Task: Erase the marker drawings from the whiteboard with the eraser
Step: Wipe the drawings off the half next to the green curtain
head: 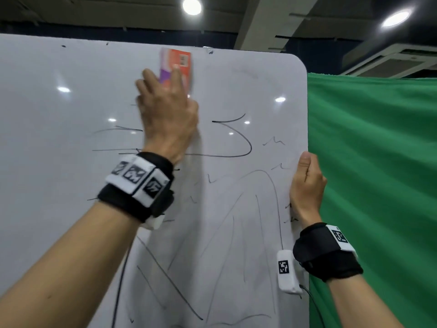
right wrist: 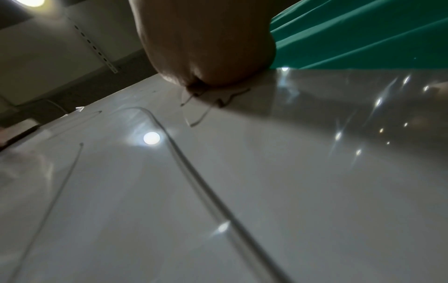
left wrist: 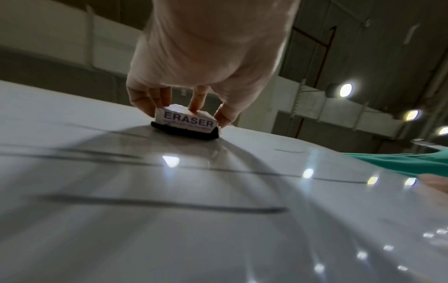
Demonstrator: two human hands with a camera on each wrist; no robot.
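A white whiteboard (head: 59, 162) fills the head view, marked with black marker lines (head: 238, 138) across its middle and lower part. My left hand (head: 165, 110) holds an orange and purple eraser (head: 176, 67) flat against the board near its top edge. The left wrist view shows the eraser (left wrist: 188, 122) labelled ERASER, its black felt on the board (left wrist: 218, 229), my fingers (left wrist: 198, 99) curled round it. My right hand (head: 307, 183) grips the board's right edge, thumb on the front. In the right wrist view the hand (right wrist: 206, 47) rests on the board (right wrist: 266, 172) beside marker lines (right wrist: 194, 172).
A green cloth (head: 373, 185) hangs right behind the board's right edge. Ceiling lamps (head: 192, 6) shine overhead and glare off the board's surface. Faint smears mark the board's upper right area.
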